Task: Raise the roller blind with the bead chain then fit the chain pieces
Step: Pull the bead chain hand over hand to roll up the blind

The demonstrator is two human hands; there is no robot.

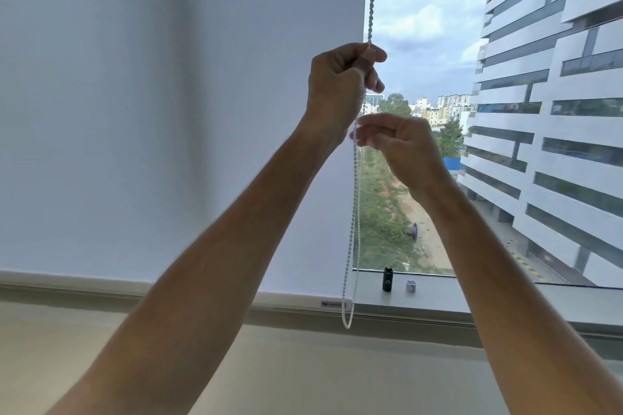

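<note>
The blind (151, 111) is hanging fully down on the left; the left hand (340, 87) is pinching the chain (354, 205) at its edge, the right hand (397, 141) is blurring below, fingers curled, grip unclear, two small pieces (387, 279) standing on the sill (505, 300).

Both bare forearms are being raised up and forward. The left hand (340, 84) is being held higher, its fingers being curled into a closed fist. The right hand (401, 145) is being kept just below it, fingertips being pinched loosely together, slightly blurred.
</note>
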